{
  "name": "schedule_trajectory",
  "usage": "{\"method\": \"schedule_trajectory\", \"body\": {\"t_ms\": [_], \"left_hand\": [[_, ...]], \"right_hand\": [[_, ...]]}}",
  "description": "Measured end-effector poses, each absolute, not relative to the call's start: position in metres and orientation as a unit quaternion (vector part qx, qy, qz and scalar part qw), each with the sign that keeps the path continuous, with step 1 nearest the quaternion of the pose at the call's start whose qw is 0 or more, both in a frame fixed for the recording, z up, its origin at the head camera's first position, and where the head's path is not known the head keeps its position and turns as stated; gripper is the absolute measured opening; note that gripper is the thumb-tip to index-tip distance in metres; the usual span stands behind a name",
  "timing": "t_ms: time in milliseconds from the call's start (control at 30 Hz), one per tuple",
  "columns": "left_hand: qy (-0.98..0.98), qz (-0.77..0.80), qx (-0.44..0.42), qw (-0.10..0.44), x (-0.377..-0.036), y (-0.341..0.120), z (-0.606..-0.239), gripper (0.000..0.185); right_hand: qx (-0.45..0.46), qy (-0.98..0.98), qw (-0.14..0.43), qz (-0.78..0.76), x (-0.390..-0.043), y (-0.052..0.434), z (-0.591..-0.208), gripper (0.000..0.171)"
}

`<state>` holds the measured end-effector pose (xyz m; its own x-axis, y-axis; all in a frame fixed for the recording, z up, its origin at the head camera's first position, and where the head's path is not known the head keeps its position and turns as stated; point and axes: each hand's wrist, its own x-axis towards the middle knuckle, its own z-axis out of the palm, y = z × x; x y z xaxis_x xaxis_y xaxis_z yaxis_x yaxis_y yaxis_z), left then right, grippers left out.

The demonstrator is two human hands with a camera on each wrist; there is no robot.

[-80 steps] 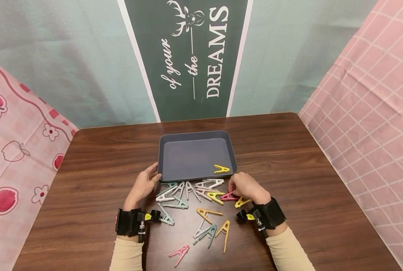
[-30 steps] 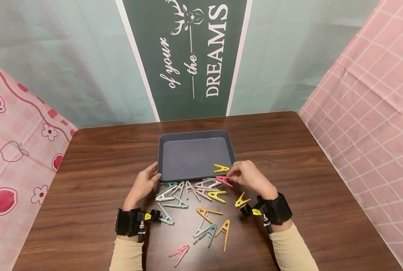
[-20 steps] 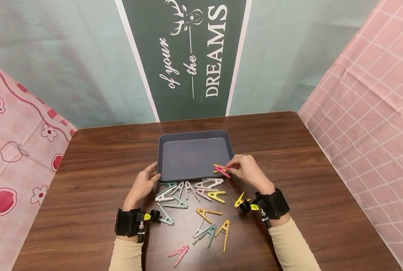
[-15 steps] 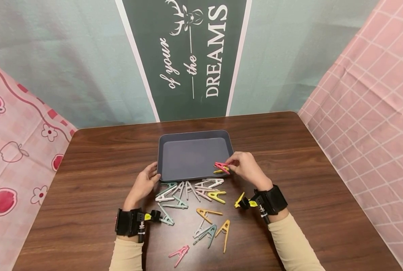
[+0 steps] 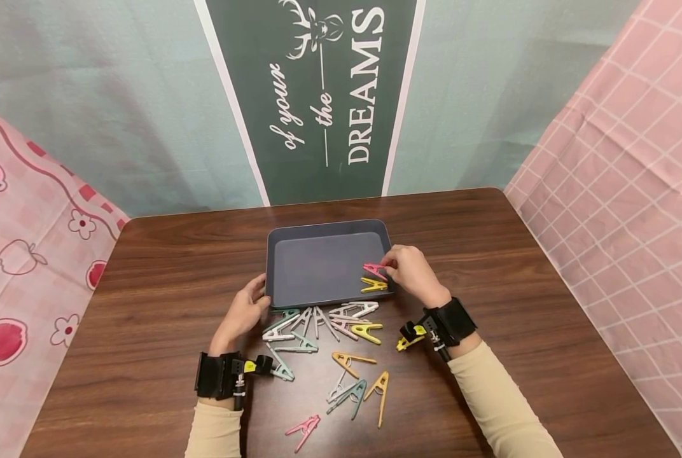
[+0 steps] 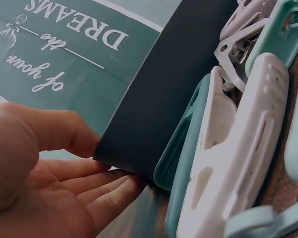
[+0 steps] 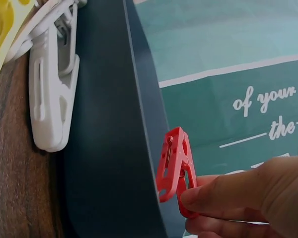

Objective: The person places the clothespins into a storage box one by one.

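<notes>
The left hand (image 5: 243, 312) touches the tray (image 5: 324, 254) at its near corner, fingers fairly straight. Rightward, the yellow clip (image 5: 374, 285) lies uncovered now: the red clip (image 5: 373, 270) has shifted just beyond it, pinched by the right hand (image 5: 412, 275), seemingly nearly placed.

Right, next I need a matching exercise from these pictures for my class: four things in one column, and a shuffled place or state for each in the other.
Column one
1. Left hand
2. Right hand
3. Dark grey rectangular tray
4. Dark green panel with white lettering

Column two
A. Stands on the table, a yellow plastic clothespin lying inside
B. Pinches a red plastic clothespin
C. Beyond the far edge of the brown wood-grain table
D. Touches the tray's near left corner

Right pairs
1-D, 2-B, 3-A, 4-C
</notes>
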<state>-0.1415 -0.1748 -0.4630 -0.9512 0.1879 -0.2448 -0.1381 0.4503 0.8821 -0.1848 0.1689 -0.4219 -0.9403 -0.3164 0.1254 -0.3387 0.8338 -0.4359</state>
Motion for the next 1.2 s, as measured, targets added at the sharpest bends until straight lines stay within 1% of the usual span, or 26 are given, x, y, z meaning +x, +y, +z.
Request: {"method": "schedule_trajectory", "body": {"t_ms": [267, 400, 700, 867, 1200], "left_hand": [[0.836, 0.526, 0.008, 0.155, -0.142, -0.176, -0.463, 0.058], [0.835, 0.528, 0.011, 0.155, -0.141, -0.176, -0.463, 0.058], [0.826, 0.542, 0.016, 0.152, -0.142, -0.174, -0.464, 0.058], [0.824, 0.545, 0.014, 0.153, -0.142, -0.174, -0.464, 0.058], [0.823, 0.549, 0.006, 0.143, -0.144, -0.174, -0.465, 0.057]], "right_hand": [[0.169, -0.971, -0.018, 0.168, -0.194, 0.162, -0.425, 0.009], [0.174, -0.973, -0.018, 0.154, -0.196, 0.160, -0.429, 0.009], [0.189, -0.975, 0.007, 0.115, -0.197, 0.157, -0.435, 0.014], [0.197, -0.976, 0.012, 0.096, -0.201, 0.155, -0.438, 0.014], [0.212, -0.973, 0.004, 0.093, -0.206, 0.155, -0.440, 0.014]]}}
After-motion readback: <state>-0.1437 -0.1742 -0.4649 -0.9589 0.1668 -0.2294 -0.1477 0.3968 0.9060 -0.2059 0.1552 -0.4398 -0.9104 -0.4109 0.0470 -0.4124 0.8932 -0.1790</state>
